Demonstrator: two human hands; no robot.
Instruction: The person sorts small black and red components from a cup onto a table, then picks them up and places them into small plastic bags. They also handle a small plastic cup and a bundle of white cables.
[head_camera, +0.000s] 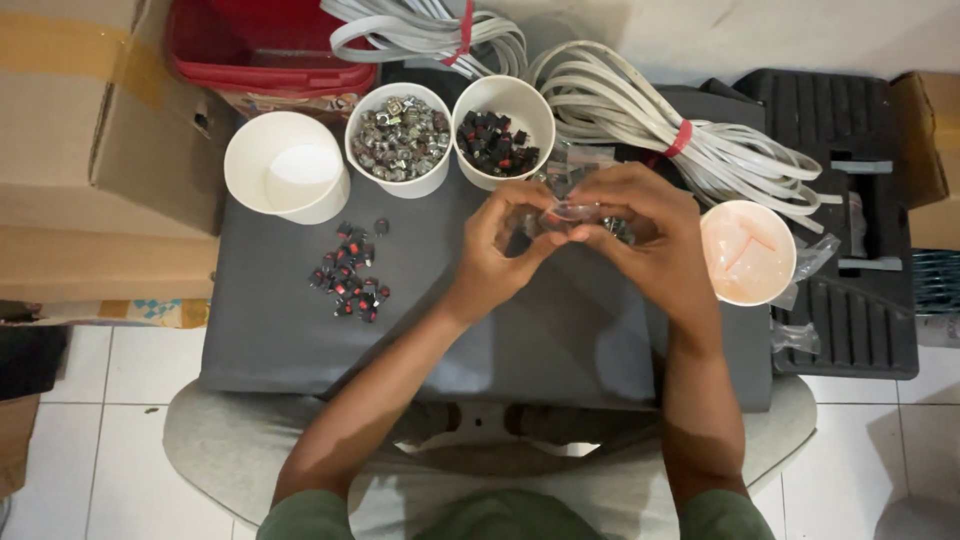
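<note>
My left hand (500, 245) and my right hand (645, 235) meet above the middle of a grey board (280, 340) on my lap. Both pinch a small clear plastic bag (572, 212) between their fingertips; small dark parts show under the fingers. A loose pile of small black and red parts (348, 275) lies on the board to the left of my left hand. Behind the hands stand three white cups: one empty (285, 165), one full of silvery metal parts (398, 140), one with black and red parts (500, 130).
A pale pink cup (748, 252) sits right of my right hand. Bundled white flat cables (680, 125) with red ties lie behind. A cardboard box (90, 140) stands left, a red bin (265, 45) behind, a black tray (850, 220) right. Empty clear bags (805, 335) lie nearby.
</note>
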